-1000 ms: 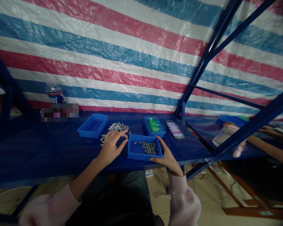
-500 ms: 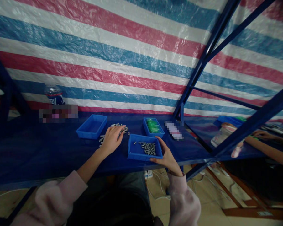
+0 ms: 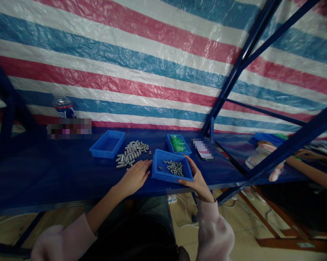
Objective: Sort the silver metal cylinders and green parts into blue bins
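Observation:
My right hand (image 3: 195, 178) grips the right side of a blue bin (image 3: 166, 176), which holds many small metal screws (image 3: 175, 168). My left hand (image 3: 134, 176) is at the bin's left side, palm down near the table, fingers stretched toward the bin wall and nothing seen in them. Behind my left hand lies a loose pile of grey metal cylinders and small parts (image 3: 132, 151). An empty blue bin (image 3: 108, 145) sits left of the pile. Farther back, a smaller blue bin (image 3: 189, 153) contains green plastic-wrapped items (image 3: 178, 144).
A bottle (image 3: 64, 107) stands at the back left of the blue table (image 3: 71, 177). A phone-like flat object (image 3: 202, 148) lies right of the green items. Blue frame bars (image 3: 234, 74) cross the right side. Another person's arm (image 3: 310, 169) is at the far right.
My left hand has moved off the pile, toward me and to the right, beside the bin. The bin in my right hand has shifted slightly right and tilted.

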`<state>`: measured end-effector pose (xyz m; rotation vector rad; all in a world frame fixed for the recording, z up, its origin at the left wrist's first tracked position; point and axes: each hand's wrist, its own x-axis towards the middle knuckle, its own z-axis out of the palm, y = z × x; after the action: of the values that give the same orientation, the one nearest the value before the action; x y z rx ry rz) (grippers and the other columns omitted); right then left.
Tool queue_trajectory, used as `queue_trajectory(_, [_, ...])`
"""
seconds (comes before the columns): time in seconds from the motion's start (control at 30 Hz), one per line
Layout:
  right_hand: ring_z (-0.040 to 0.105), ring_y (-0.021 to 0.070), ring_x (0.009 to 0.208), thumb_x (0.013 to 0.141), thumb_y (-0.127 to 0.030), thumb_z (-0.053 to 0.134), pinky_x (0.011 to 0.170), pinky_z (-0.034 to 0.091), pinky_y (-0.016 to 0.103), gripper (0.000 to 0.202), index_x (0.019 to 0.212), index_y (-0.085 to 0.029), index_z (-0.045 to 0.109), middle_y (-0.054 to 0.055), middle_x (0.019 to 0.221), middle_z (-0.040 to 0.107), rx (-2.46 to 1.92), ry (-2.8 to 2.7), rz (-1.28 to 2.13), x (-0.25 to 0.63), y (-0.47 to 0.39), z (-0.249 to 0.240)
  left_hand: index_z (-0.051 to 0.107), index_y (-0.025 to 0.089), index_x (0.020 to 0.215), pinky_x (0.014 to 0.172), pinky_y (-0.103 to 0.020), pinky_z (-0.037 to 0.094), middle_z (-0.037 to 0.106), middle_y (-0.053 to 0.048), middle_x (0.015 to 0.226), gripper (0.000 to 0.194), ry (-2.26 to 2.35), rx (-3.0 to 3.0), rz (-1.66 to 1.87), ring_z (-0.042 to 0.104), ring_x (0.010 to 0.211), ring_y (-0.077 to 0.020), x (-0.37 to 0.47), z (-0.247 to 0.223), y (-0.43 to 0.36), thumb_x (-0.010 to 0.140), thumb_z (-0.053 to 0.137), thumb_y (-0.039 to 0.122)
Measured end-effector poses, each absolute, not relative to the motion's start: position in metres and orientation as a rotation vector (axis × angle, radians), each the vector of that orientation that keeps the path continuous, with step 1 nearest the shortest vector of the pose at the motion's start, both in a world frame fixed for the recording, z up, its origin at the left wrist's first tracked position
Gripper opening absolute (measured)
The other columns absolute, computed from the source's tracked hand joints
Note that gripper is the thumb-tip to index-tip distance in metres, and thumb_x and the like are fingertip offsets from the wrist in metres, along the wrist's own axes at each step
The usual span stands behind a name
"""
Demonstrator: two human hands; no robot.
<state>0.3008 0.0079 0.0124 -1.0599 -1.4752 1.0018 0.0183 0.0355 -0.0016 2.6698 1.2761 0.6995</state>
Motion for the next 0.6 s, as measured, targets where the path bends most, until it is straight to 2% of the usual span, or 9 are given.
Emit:
queue_trajectory(0.1, [0.043, 0.0310, 0.130, 0.053, -0.032, 0.087, 0.111, 0.033, 0.045, 0.099, 0.139, -0.024, 0.037, 0.009, 0.140, 0.048, -1.065, -1.469, 0.988, 0.300, 0.009, 0.012, 0.046, 0.019, 0.134, 0.110, -0.043, 0.037, 0.054, -0.009, 0.137, 0.039, 1.260, 2.678, 0.662, 0.049, 0.128, -0.0213, 0.017, 0.000, 0.037, 0.096, 0.038, 0.024])
queue_trajectory(0.37, [0.044, 0.0315, 0.130, 0.050, -0.033, 0.088, 0.110, 0.034, 0.045, 0.104, 0.140, -0.022, 0.036, 0.011, 0.139, 0.047, -1.085, -1.511, 0.990, 0.298, 0.012, 0.011, 0.047, 0.014, 0.135, 0.117, -0.046, 0.022, 0.050, -0.011, 0.141, 0.044, 1.406, 2.765, 0.569, 0.043, 0.133, -0.0225, 0.010, 0.001, 0.047, 0.097, 0.035, 0.033])
queue_trajectory(0.47, [0.046, 0.0316, 0.128, 0.048, -0.034, 0.088, 0.108, 0.037, 0.045, 0.107, 0.140, -0.022, 0.035, 0.011, 0.138, 0.048, -1.099, -1.515, 1.017, 0.296, 0.013, 0.011, 0.046, 0.014, 0.135, 0.117, -0.046, 0.021, 0.051, -0.011, 0.140, 0.043, 1.447, 2.815, 0.568, 0.044, 0.133, -0.0217, 0.006, -0.001, 0.055, 0.097, 0.032, 0.028])
queue_trajectory(0.6, [0.046, 0.0311, 0.127, 0.048, -0.035, 0.088, 0.108, 0.037, 0.045, 0.107, 0.141, -0.025, 0.035, 0.009, 0.138, 0.048, -1.117, -1.525, 1.021, 0.295, 0.014, 0.011, 0.039, 0.012, 0.140, 0.115, -0.045, 0.025, 0.042, -0.015, 0.146, 0.050, 1.519, 2.866, 0.655, 0.039, 0.136, -0.0231, 0.001, -0.002, 0.066, 0.091, 0.032, 0.013])
